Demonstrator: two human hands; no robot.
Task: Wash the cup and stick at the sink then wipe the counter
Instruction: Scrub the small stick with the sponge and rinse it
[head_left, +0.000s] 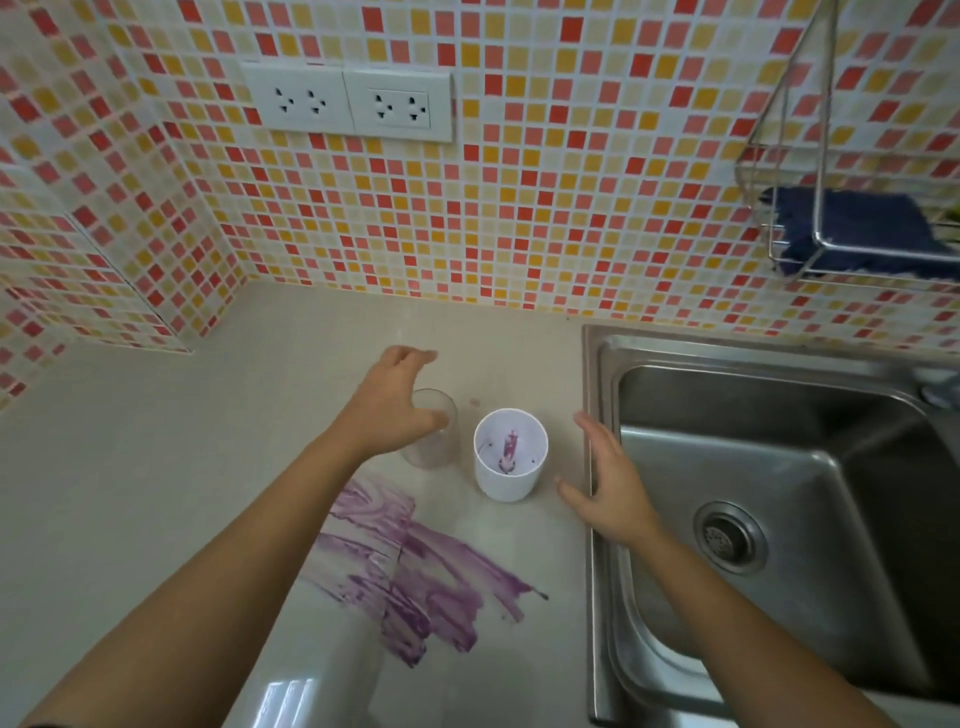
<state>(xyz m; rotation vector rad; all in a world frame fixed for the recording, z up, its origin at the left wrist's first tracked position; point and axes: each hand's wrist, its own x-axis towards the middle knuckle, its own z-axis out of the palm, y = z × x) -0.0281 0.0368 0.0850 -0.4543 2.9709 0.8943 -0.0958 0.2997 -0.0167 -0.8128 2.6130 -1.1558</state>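
Where purple smears (415, 577) streak it, beige counter (156, 467) meets steel sink (779, 493).

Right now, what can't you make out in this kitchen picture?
- Glass: its left side is behind the left hand; contact unclear.
- Stick in the cup: small, only a purple-stained bit shows.
- Cloth in the rack: cut off by the right edge.
- Tap: only a sliver at the right edge.
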